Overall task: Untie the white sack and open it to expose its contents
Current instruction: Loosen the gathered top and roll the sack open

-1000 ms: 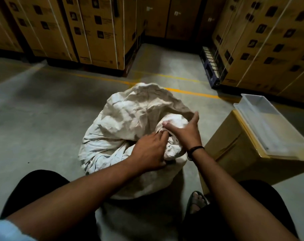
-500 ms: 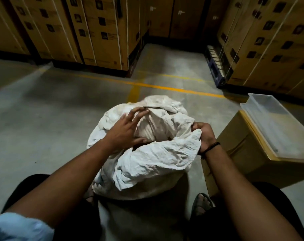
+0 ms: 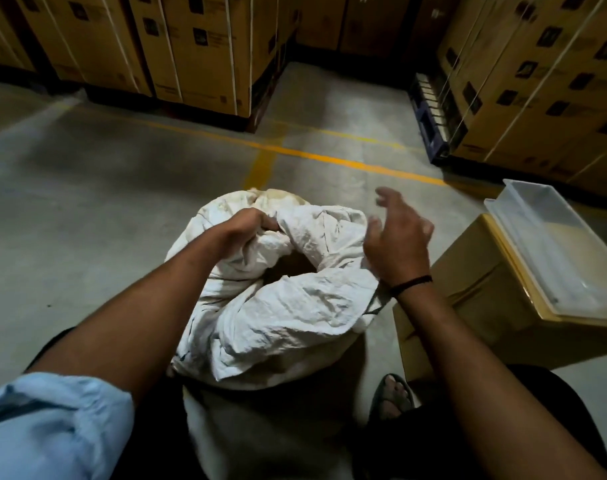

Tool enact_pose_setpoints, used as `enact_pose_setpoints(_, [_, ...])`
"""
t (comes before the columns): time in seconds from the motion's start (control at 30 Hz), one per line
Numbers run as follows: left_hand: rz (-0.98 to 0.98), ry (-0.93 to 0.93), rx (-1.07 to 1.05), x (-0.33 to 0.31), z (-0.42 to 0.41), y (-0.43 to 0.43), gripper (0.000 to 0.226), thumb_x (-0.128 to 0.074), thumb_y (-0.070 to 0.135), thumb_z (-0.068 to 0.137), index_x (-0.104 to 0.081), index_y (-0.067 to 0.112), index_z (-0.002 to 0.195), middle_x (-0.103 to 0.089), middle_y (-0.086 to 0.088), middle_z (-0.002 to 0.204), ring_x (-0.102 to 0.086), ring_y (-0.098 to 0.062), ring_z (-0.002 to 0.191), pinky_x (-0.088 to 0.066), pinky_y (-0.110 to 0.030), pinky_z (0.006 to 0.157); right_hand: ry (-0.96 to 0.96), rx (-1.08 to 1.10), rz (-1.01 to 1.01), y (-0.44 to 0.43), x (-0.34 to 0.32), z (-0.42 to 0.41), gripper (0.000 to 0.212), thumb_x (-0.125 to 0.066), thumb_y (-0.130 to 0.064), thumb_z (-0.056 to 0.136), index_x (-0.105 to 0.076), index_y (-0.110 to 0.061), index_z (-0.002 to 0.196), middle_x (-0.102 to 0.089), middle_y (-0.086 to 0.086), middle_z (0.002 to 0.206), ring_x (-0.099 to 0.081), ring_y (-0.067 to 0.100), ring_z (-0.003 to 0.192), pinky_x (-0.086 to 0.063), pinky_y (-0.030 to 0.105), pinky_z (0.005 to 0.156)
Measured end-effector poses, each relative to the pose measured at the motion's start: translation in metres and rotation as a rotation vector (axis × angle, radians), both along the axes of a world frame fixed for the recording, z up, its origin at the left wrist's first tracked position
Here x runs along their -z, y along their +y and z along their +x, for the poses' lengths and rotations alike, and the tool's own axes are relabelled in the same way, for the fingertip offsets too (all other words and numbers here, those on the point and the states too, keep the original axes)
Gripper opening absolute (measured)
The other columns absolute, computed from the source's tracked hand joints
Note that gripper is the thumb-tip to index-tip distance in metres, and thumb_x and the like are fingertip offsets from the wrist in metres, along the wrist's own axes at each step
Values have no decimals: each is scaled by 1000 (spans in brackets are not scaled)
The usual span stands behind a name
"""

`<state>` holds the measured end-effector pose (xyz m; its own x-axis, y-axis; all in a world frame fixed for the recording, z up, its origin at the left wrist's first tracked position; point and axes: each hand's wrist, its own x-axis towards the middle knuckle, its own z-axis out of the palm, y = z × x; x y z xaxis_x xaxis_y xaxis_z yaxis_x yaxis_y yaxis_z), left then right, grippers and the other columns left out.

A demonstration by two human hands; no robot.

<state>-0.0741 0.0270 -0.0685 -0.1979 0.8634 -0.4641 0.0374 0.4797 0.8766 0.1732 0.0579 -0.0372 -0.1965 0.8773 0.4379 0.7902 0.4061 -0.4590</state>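
Single view on record. The wide-angle camera sits at the person's head and faces forward and steeply down. Both forearms enter from the bottom edge. The left hand (image 3: pixel 246 230) and right hand (image 3: pixel 395 244) sit near centre at close range, over the crumpled white cloth sack (image 3: pixel 278 306). The grey concrete floor (image 3: pixel 122 202) with its painted yellow line (image 3: pixel 330 159) fills the middle distance. Stacked brown cardboard cartons (image 3: pixel 198 46) line the top edge, farthest off. A clear plastic tray (image 3: pixel 513 251) lies near the right margin. Straight edges lean outward toward the frame borders.
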Motion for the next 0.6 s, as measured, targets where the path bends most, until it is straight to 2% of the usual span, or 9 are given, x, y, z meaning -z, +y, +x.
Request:
enact_pose_setpoints(0.07, [-30,1,54,-5,5,3,47,-49,6,93,-76,9,54,-72,-6,60,-65,-18,44,-46,-20,38,-192,-138,-105,-12,-3,-21,66,-45,-55,87,-35,-23,144,-64,1,125,-56,24,123,-21,52,110])
enact_pose_setpoints(0.13, [-64,-12,130,-10,9,7,42,-49,10,93,-78,11,62,-75,-8,70,-67,-20,54,-49,-21,48,-442,-180,-262,-21,12,-36,108,-47,-81,75,-8,-19,154,-44,8,149,-37,26,141,-12,59,114])
enact_pose_setpoints(0.2, [-87,-49,214,-12,12,9,33,-53,16,93,-82,14,77,-78,-9,85,-71,-24,71,-53,-30,69,-514,-150,-310,-20,32,-41,121,-60,-73,74,11,-18,155,-40,13,151,-36,29,140,-15,59,114])
enact_pose_setpoints(0.3, [-27,-236,258,-14,8,7,23,-62,23,91,-83,17,84,-78,-4,85,-71,-18,75,-51,-30,79,-178,-120,-505,7,51,-36,96,-70,-49,78,-21,-14,152,-66,6,118,-61,23,112,-40,44,100])
enact_pose_setpoints(0.4, [146,-305,190,-19,-3,9,38,-70,36,80,-75,18,114,-71,1,77,-66,-8,65,-50,-20,63,463,-75,-873,37,51,-14,47,-74,-40,71,-69,-8,105,-73,15,104,-69,22,85,-57,43,82])
enact_pose_setpoints(0.43, [209,-162,173,-19,-10,11,65,-75,44,75,-61,21,134,-73,-2,98,-69,-9,79,-52,-22,71,699,-61,-1025,42,49,-4,31,-68,-27,80,-71,-4,102,-72,21,103,-70,26,78,-59,43,80])
enact_pose_setpoints(0.5, [293,411,200,-10,-25,11,104,-76,71,64,-38,30,151,-60,-4,139,-63,-17,115,-51,-36,98,988,-15,-1184,50,51,14,31,-47,-16,93,-65,5,108,-70,24,96,-70,33,75,-59,39,74])
enact_pose_setpoints(0.57, [283,884,192,2,-30,-2,113,-63,89,64,-28,33,156,-49,-3,153,-50,-28,134,-42,-47,111,1128,48,-1169,56,54,23,38,-40,-14,93,-62,9,113,-70,26,96,-70,39,85,-59,43,79])
enact_pose_setpoints(0.6, [227,952,155,8,-29,-10,114,-56,93,66,-23,33,157,-48,-4,154,-48,-33,137,-41,-50,111,1158,72,-1165,56,56,23,43,-41,-13,91,-59,11,121,-67,29,105,-67,43,96,-57,46,88])
